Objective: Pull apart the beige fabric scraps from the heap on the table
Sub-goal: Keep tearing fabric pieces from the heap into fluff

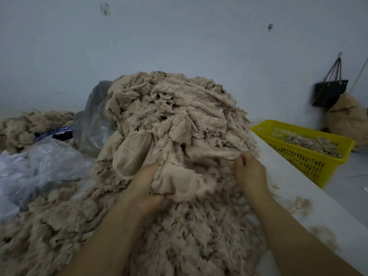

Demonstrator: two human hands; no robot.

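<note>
Near the front of the heap [179, 116], centre of the table [288, 176], I've got both hands buried in the beige fabric scraps. My left hand [146, 188] is curled under a smooth-backed scrap [179, 186], fingers [153, 168] clenched into its left fold. My right hand [251, 172] pinches a fabric edge further right, which looks like the same piece, though I can't be certain.

So this is the separating step. The scrap is gripped on two sides, but its upper part lies against the fluffy mass and looks caught up with its neighbours.

Next, I reckon, the hands need to draw apart and toward me in one steady pull. Both grips must stay tight so the fleece doesn't slip, and I need an eye on the pile above in case it slides.

Off the table's right edge, a yellow basket [310, 156] holds a few scraps. That's probably the destination, but I'm guessing.
</note>
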